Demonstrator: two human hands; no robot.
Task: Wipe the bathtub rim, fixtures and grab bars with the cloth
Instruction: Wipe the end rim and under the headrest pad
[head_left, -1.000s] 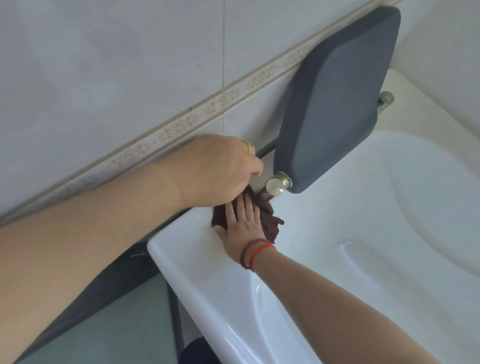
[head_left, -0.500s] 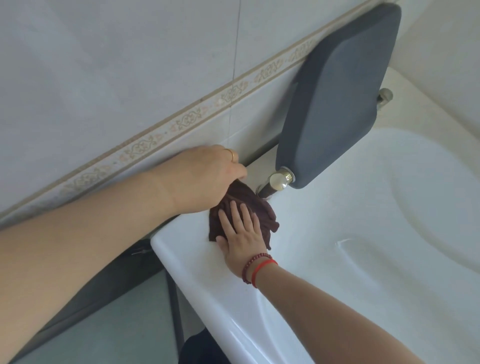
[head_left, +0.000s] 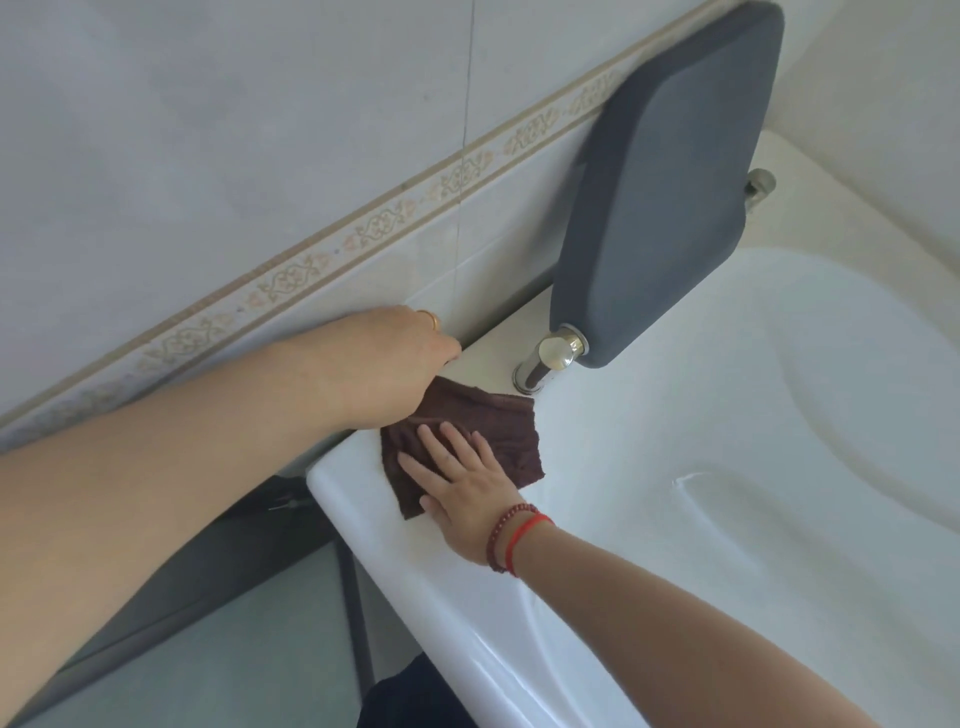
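The dark brown cloth (head_left: 467, 441) lies spread on the white bathtub rim (head_left: 363, 499) just beside the chrome post (head_left: 545, 361) of the grey headrest (head_left: 670, 182), my right hand (head_left: 462, 483) pressing it flat with fingers splayed, my left hand (head_left: 389, 364) pinching its far edge by the tiled wall (head_left: 260, 156).

text: none readable | labels/brands/numbers: none | signs: none | only marking: floral scroll pattern on the wall border tile (head_left: 291, 280), ornamental, no lettering
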